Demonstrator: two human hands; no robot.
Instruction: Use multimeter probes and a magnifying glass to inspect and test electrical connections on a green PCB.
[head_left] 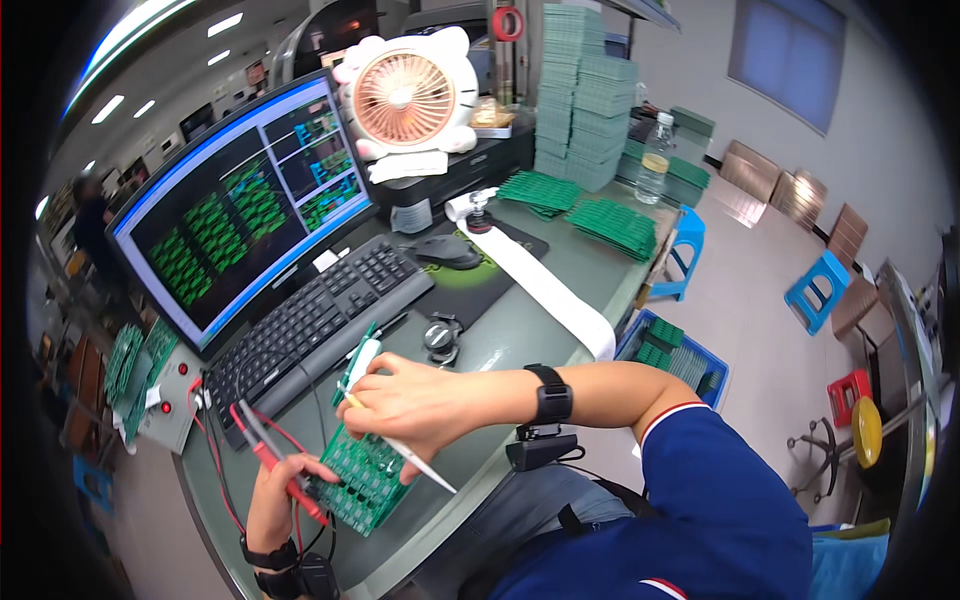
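My left hand (pixel 275 500) is closed around red test leads (pixel 268 458) with grey upper parts. Its fingers also touch the edge of a green circuit board panel (pixel 365 490) carrying rows of small parts. Over the upper part of that panel, my right hand (pixel 415 400) grips a slim white pointed tool (pixel 428 468); whether it is a pen or tweezers I cannot tell. Its pale tip sticks out past the panel toward the lower right. A white-and-green piece (pixel 362 362) shows just beyond my right fingers. My right hand hides part of the panel.
Beyond my hands are a keyboard (pixel 320 310), a monitor (pixel 250 200), a mouse (pixel 448 252) and a small round black device (pixel 440 338). A white paper strip (pixel 545 285) crosses the desk. Green board stacks (pixel 570 100), a bottle (pixel 653 165) and a blue crate (pixel 625 345) stand rightward.
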